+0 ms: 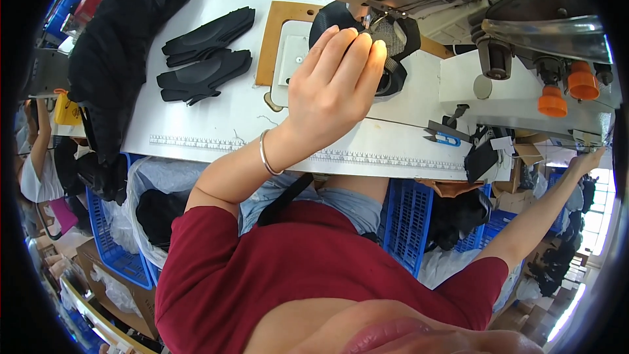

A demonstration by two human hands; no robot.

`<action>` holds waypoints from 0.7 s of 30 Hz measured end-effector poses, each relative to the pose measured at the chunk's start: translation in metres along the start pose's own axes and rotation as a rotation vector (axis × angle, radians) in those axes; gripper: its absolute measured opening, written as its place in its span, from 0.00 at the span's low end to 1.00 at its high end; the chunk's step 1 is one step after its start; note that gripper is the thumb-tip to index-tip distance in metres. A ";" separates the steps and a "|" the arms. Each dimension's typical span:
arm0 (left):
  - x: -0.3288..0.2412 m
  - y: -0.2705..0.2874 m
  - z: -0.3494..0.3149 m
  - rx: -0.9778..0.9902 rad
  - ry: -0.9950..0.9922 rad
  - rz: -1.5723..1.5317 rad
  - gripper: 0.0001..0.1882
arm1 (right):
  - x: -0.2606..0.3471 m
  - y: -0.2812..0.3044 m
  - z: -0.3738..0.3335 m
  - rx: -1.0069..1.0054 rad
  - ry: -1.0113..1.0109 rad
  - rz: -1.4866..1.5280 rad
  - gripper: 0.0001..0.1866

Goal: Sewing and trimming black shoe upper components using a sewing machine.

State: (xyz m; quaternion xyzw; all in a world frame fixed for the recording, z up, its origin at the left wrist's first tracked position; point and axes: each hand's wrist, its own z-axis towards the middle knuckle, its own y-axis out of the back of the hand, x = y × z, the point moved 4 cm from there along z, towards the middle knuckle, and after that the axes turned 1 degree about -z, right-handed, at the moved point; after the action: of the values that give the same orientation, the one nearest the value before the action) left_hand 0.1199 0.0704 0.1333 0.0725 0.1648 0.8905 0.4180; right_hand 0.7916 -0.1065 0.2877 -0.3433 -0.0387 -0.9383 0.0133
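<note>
My left hand [337, 82] reaches over the sewing machine's bed, its fingers bent and close together. They rest on a black shoe upper [393, 39] with grey mesh, which lies under the needle area [367, 18]; the hand covers part of it, and the fingertips' grip is partly hidden. Far out to the right, my right arm is stretched away from my body. That hand [591, 159] is at the far end of the machine table, small and near the picture's rim, so its fingers cannot be made out.
Two stacks of black cut pieces [206, 77] lie left of the machine plate [265, 46]. Dark fabric [111, 59] drapes over the table's left end. A printed ruler [386, 158] runs along the front edge; blue-handled snips [447, 139] lie at right. Blue crates [405, 223] stand below.
</note>
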 end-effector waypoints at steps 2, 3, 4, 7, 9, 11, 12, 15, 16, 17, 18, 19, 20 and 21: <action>0.000 0.000 0.000 0.001 0.005 -0.004 0.13 | -0.002 0.000 -0.002 -0.030 -0.011 0.008 0.27; 0.000 0.000 0.000 0.004 0.009 -0.004 0.13 | 0.000 -0.002 -0.006 -0.058 -0.026 0.019 0.26; 0.000 0.000 -0.001 0.005 0.009 -0.003 0.13 | 0.001 -0.005 -0.009 -0.057 -0.027 0.019 0.26; 0.000 0.000 -0.001 0.007 0.009 -0.008 0.13 | 0.002 -0.005 -0.013 -0.074 -0.017 0.055 0.26; 0.001 0.001 -0.001 0.000 0.010 -0.015 0.13 | 0.009 -0.010 -0.021 -0.059 0.028 0.081 0.25; 0.001 0.000 -0.001 -0.003 0.000 -0.018 0.14 | 0.005 -0.009 -0.020 -0.056 0.035 0.085 0.25; 0.001 -0.001 -0.002 -0.007 -0.009 -0.023 0.14 | 0.003 -0.008 -0.019 -0.053 0.043 0.088 0.25; 0.004 -0.001 -0.004 -0.020 -0.024 -0.029 0.15 | 0.003 -0.009 -0.018 -0.092 0.003 0.148 0.24; 0.004 -0.001 -0.004 -0.019 -0.023 -0.027 0.15 | 0.004 -0.010 -0.018 -0.090 0.002 0.148 0.24; 0.005 -0.001 -0.004 -0.018 -0.026 -0.035 0.14 | 0.003 -0.010 -0.017 -0.109 -0.019 0.158 0.25; 0.006 0.000 -0.005 -0.016 -0.029 -0.043 0.14 | 0.002 -0.011 -0.017 -0.126 -0.041 0.169 0.25; 0.006 0.000 -0.005 -0.013 -0.029 -0.039 0.14 | 0.002 -0.010 -0.015 -0.124 -0.045 0.171 0.25; 0.006 0.000 -0.004 -0.019 -0.034 -0.043 0.13 | 0.001 -0.010 -0.011 -0.107 -0.065 0.136 0.24; 0.006 0.000 -0.004 -0.025 -0.038 -0.046 0.13 | -0.004 -0.007 -0.007 -0.090 -0.086 0.100 0.22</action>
State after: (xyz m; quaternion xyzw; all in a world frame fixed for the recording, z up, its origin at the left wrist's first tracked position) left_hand 0.1154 0.0740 0.1296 0.0803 0.1474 0.8810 0.4424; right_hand 0.7900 -0.0998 0.2796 -0.3852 0.0202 -0.9216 0.0430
